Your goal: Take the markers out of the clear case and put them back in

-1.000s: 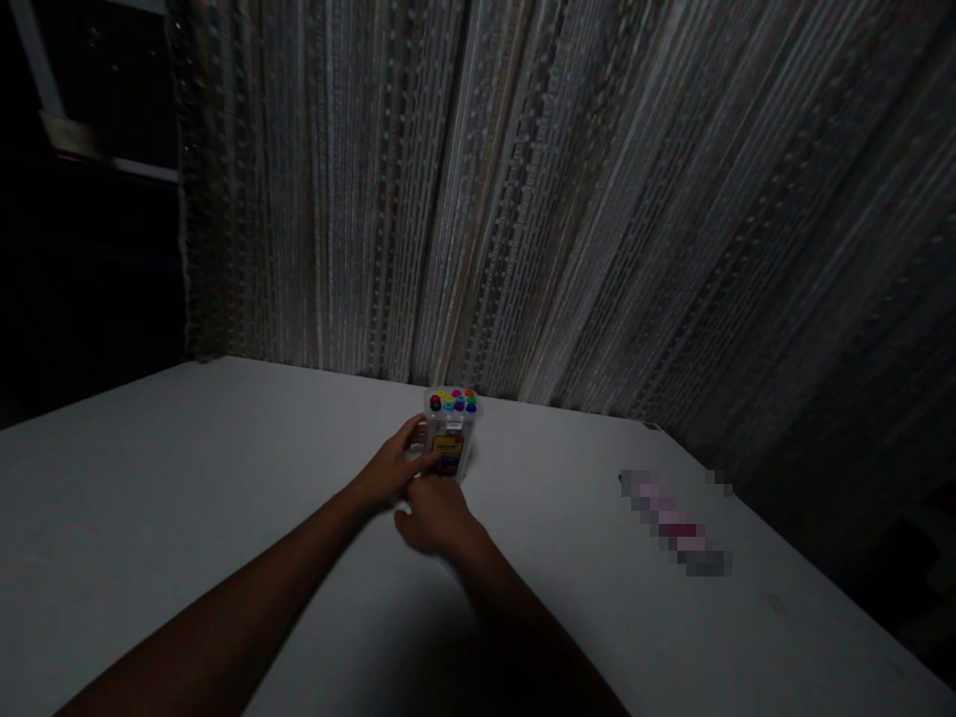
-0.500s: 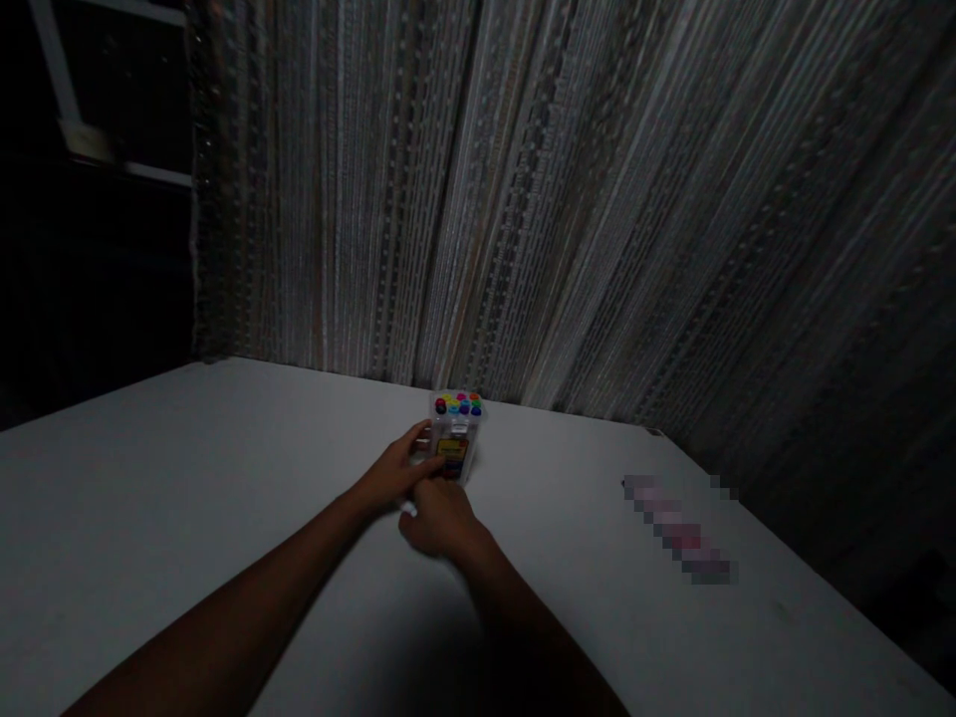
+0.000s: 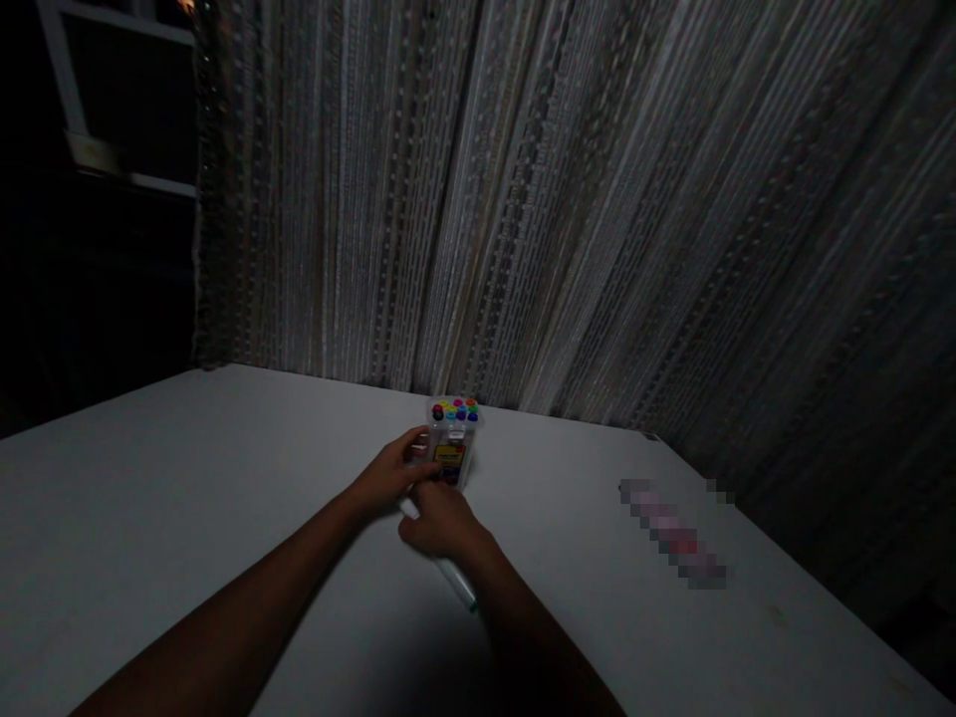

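Note:
A clear plastic marker case [image 3: 453, 438] stands upright on the white table, bright marker caps of several colours showing at its top and a yellow-and-dark label on its front. My left hand [image 3: 392, 470] grips the case by its left side, the thumb across the lower front. Just below, my right hand [image 3: 440, 518] is closed around a white marker [image 3: 453, 581] with a dark green end. That marker slants out under the palm toward me, its middle covered by the hand. The right fingertips are partly hidden at the foot of the case.
The white table [image 3: 224, 478] meets a striped, dotted curtain [image 3: 448, 199] at its back edge. A pixelated pinkish long object [image 3: 672, 533] lies to the right. A light-framed dark pane [image 3: 134, 95] shows at the upper left. The light is dim.
The white marker with the green end has come into sight below my right hand. My left hand keeps its grip on the case. The view has shifted slightly.

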A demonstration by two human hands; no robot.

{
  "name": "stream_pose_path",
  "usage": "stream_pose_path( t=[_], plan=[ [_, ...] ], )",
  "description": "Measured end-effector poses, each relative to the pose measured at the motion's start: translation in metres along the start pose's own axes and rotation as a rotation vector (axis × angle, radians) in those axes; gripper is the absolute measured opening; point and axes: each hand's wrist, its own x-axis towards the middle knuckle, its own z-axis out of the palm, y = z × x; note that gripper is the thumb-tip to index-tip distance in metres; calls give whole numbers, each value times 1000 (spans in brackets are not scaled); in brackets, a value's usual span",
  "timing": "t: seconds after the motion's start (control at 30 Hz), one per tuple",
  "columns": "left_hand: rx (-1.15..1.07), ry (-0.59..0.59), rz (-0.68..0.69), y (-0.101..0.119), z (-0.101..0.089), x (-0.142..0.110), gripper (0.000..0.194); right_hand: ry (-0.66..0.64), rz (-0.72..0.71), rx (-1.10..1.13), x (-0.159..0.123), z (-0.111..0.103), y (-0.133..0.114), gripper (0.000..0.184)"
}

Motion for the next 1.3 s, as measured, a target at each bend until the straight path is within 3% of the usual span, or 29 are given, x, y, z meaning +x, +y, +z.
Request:
stream_pose_path(
  t=[0.13, 0.23, 0.3, 0.37, 0.5, 0.6, 0.7, 1.0, 1.13, 1.3],
  plan=[
    [12, 2, -7, 0, -3, 2, 65, -59, 28, 248, 3, -5, 6, 11],
    [46, 15, 14, -4, -6, 4, 62, -277, 30, 698, 0, -20, 8, 19],
    [72, 31, 34, -6, -6, 4, 63, -308, -28, 972, -6, -39, 5, 24],
    [83, 24, 33, -8, -7, 5, 63, -105, -109, 1173, -11, -64, 0, 34],
    [95, -15, 14, -6, -7, 5, 59, 520, -121, 1354, -15, -125, -11, 43],
    [124, -26, 7, -4, -7, 5, 59, 870, -167, 1126, -5, -163, -14, 47],
    [113, -50, -19, -2, -7, 4, 61, 966, -203, 882, 12, -179, -13, 46],
    [70, -93, -14, 6, -4, 2, 57, 773, -153, 545, 52, -152, 5, 31],
    [87, -110, 10, 4, -5, 3, 55, 600, -68, 326, 55, -134, 8, 11],
    [115, -79, 20, 6, -4, 1, 54, 419, 13, 123, 52, -119, 10, 9]
  ],
)
